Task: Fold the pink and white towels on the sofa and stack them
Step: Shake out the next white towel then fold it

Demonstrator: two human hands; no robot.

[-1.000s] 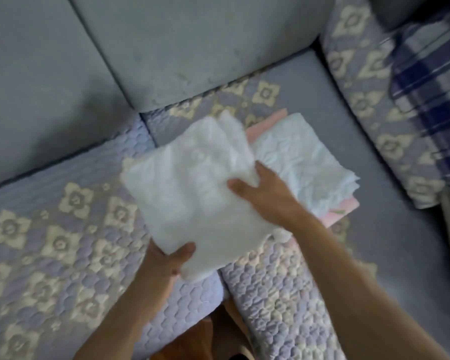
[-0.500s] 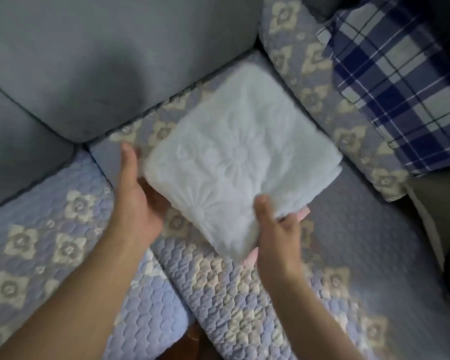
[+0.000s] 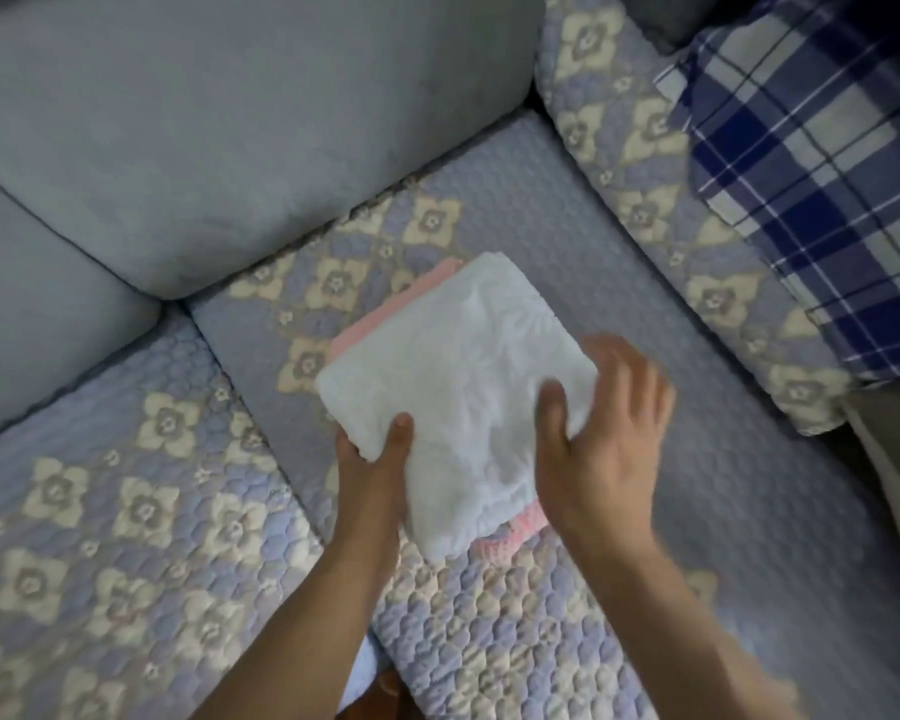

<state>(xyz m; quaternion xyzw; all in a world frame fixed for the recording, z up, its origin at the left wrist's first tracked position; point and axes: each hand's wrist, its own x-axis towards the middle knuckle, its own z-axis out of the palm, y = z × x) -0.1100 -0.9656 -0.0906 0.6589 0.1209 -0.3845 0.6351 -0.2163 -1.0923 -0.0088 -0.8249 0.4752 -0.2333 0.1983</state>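
- White towel (image 3: 458,376), folded, lies on the pink towel (image 3: 515,535) on the sofa's quilted seat cover (image 3: 489,641)
- left hand (image 3: 372,459) grips its near-left edge, thumb on top
- right hand (image 3: 601,439) rests on its right edge, fingers loosely spread

White towel (image 3: 458,376) embossed terry; pink towel (image 3: 510,540) nubby; sofa cover (image 3: 141,511) quilted cloth, matt.

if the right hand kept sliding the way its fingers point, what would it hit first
The right hand rests on the white towel, fingers pointing up and away. Beyond the towel's edge lies bare quilted seat cover, then probably the flowered armrest; depth is unclear.
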